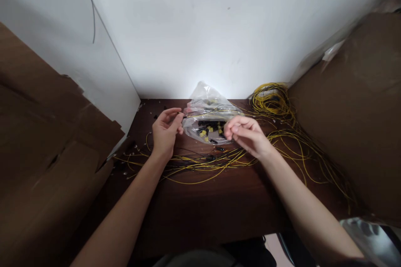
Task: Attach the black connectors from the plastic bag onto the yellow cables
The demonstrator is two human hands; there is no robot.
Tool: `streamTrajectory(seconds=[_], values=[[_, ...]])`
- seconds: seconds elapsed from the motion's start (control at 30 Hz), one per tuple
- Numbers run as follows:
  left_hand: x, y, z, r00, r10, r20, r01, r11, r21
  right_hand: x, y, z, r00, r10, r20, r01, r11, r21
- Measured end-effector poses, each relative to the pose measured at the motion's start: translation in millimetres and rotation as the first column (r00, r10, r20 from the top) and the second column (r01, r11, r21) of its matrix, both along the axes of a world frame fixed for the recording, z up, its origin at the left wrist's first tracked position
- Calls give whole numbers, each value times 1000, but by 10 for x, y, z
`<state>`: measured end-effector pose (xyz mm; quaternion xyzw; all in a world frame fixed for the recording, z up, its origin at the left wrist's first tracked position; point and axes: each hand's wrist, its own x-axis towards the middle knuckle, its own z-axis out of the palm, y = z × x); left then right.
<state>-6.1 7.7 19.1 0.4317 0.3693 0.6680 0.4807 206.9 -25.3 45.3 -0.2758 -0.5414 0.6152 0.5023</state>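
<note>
My left hand (166,130) is closed in a pinch on the end of a thin cable, a black and yellow pair of wires (216,111) that runs off to the right above the bag. My right hand (246,133) is closed too, thumb against fingers, at the right side of the bag; what it holds, if anything, is hidden. Between the hands lies a clear plastic bag (191,130) with its mouth toward me. Several small black parts (205,124) and yellow pieces (203,133) lie in it. One black piece (220,149) rests on the table just in front.
Yellow and black wires (200,163) stretch across the brown table (200,204). A coiled bundle (271,100) sits at the back right. Cardboard walls stand at left (59,133) and right (351,112), with a white wall (200,29) behind. White scraps dot the left side.
</note>
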Motion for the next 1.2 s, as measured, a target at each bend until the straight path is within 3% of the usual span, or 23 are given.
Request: streamTrajectory(seconds=[0.1, 0.17, 0.33, 0.47, 0.53, 0.63, 0.73, 0.87, 1.0, 1.1, 1.2], values=[[-55, 31, 14, 988, 154, -32, -153, 988, 17, 138, 59, 73, 971, -104, -217, 101, 995, -23], [-95, 52, 13, 977, 211, -40, -210, 977, 27, 235, 89, 121, 909, -158, -385, 140, 987, -75], [-192, 118, 3, 954, 297, 28, -297, 955, 9, 537, 132, 139, 602, -290, -744, 234, 955, -183], [-227, 152, -2, 915, 393, 87, -392, 919, -31, 809, 187, 46, 447, -411, -795, 320, 903, -287], [-238, 154, -14, 903, 426, 49, -425, 905, -32, 899, 226, 7, 459, -529, -714, 385, 843, -377], [-285, 143, -39, 863, 466, -194, -467, 883, 45, 922, 279, -21, 596, -689, -412, 537, 723, -435], [-356, 116, -41, 673, 497, -547, -443, 864, 240, 844, 311, -46, 625, -778, -58, 741, 615, -270], [-403, 73, -23, 401, 505, -764, -356, 855, 377, 763, 327, -116, 487, -827, 281, 835, 535, 128], [-401, 60, -56, 202, 445, -873, -299, 876, 377, 793, 312, -179, 231, -764, 602, 717, 552, 426], [-407, 68, -93, 133, 402, -906, -275, 893, 356, 820, 284, -204, 47, -657, 752, 593, 624, 508], [-408, 71, -106, 127, 364, -923, -282, 905, 319, 802, 260, -208, -94, -673, 733, 508, 601, 617]])
